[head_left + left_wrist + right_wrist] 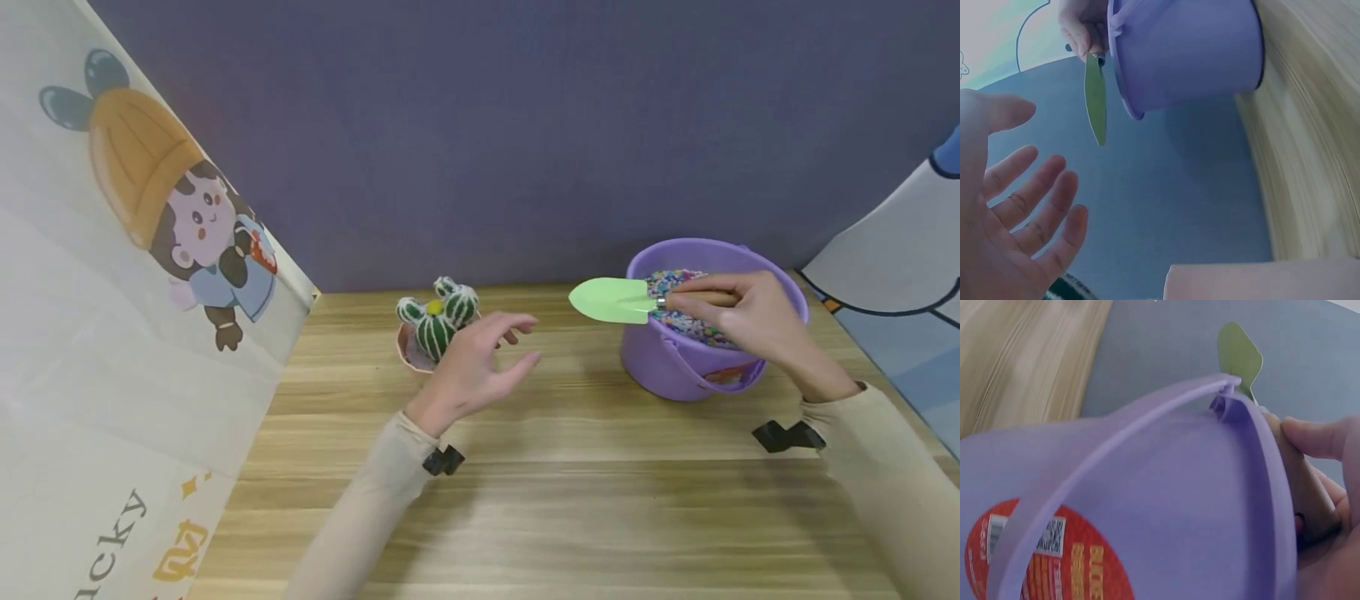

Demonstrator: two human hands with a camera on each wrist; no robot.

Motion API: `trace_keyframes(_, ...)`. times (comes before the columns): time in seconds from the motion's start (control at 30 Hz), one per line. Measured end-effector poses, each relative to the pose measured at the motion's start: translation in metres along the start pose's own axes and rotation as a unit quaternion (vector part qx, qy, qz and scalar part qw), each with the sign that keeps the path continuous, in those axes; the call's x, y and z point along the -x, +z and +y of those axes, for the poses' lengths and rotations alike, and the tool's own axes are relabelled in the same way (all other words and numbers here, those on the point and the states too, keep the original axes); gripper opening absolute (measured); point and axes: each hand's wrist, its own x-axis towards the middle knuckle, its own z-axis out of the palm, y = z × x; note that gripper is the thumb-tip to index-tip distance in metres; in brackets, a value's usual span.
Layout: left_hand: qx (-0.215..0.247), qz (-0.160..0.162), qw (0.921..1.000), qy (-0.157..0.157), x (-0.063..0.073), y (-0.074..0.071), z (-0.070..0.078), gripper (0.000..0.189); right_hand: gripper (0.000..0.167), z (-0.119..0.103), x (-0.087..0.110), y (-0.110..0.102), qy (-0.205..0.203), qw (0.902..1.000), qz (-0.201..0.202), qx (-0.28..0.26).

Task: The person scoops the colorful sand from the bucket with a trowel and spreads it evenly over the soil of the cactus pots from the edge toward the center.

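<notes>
My right hand (738, 312) grips the brown wooden handle (1310, 487) of a small trowel with a light green blade (611, 300). It holds the trowel over the rim of a purple bucket (667, 362), the blade pointing left past the edge. Multicoloured small grains (675, 279) fill much of the bucket. My left hand (480, 367) hovers with spread fingers and an empty palm, just in front of a potted green cactus (433, 337) with white stripes. The left hand hides part of the pot (1260, 281).
A wooden tabletop (600, 500) carries the bucket and the pot. Behind it rises a dark blue-grey wall (487, 142). A white panel with a cartoon figure (202, 208) stands at the left, and another printed panel (892, 250) at the right. The bucket's handle (705, 383) hangs down its front.
</notes>
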Motion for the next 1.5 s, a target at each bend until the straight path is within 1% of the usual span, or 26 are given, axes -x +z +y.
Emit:
trace_keyframes(0.13, -0.001, -0.035, 0.9988, -0.034, -0.006, 0.007, 0.000, 0.048, 0.045, 0.004, 0.003, -0.006, 0.008, 1.0000, 0.000, 0.003)
trace_keyframes(0.27, 0.014, -0.063, 0.9958, -0.065, -0.011, 0.014, 0.000, 0.052, 0.043, 0.008, 0.007, -0.012, 0.010, 0.9999, 0.012, 0.007)
trace_keyframes(0.37, 0.026, -0.070, 0.9941, -0.079, -0.016, 0.020, 0.001, 0.054, 0.042, 0.012, 0.008, -0.016, 0.015, 0.9995, 0.019, 0.019)
trace_keyframes(0.5, 0.030, -0.069, 0.9930, -0.091, -0.024, 0.030, 0.000, 0.056, 0.049, 0.016, 0.009, -0.022, 0.042, 0.9983, 0.009, 0.040)
trace_keyframes(0.6, 0.033, -0.070, 0.9916, -0.104, -0.030, 0.040, 0.000, 0.058, 0.053, 0.019, 0.009, -0.026, 0.054, 0.9977, 0.004, 0.041)
trace_keyframes(0.67, 0.042, -0.071, 0.9903, -0.112, -0.034, 0.047, 0.001, 0.060, 0.052, 0.022, 0.009, -0.028, 0.052, 0.9979, 0.006, 0.037)
trace_keyframes(0.83, 0.047, -0.072, 0.9894, -0.117, -0.045, 0.064, 0.006, 0.065, 0.047, 0.029, 0.012, -0.036, 0.048, 0.9977, 0.012, 0.047)
trace_keyframes(0.97, 0.047, -0.071, 0.9886, -0.124, -0.053, 0.078, 0.011, 0.068, 0.048, 0.034, 0.013, -0.041, 0.047, 0.9975, 0.016, 0.050)
trace_keyframes(1.2, 0.057, -0.081, 0.9865, -0.131, -0.067, 0.101, 0.022, 0.076, 0.056, 0.041, 0.016, -0.050, 0.072, 0.9950, 0.018, 0.067)
trace_keyframes(1.3, 0.056, -0.088, 0.9866, -0.126, -0.072, 0.108, 0.029, 0.078, 0.058, 0.045, 0.016, -0.054, 0.084, 0.9930, 0.017, 0.082)
trace_keyframes(1.4, 0.050, -0.097, 0.9870, -0.118, -0.076, 0.114, 0.036, 0.079, 0.061, 0.049, 0.017, -0.059, 0.084, 0.9917, 0.016, 0.096)
trace_keyframes(1.5, 0.038, -0.097, 0.9877, -0.117, -0.080, 0.118, 0.041, 0.077, 0.062, 0.053, 0.019, -0.065, 0.080, 0.9879, 0.027, 0.130)
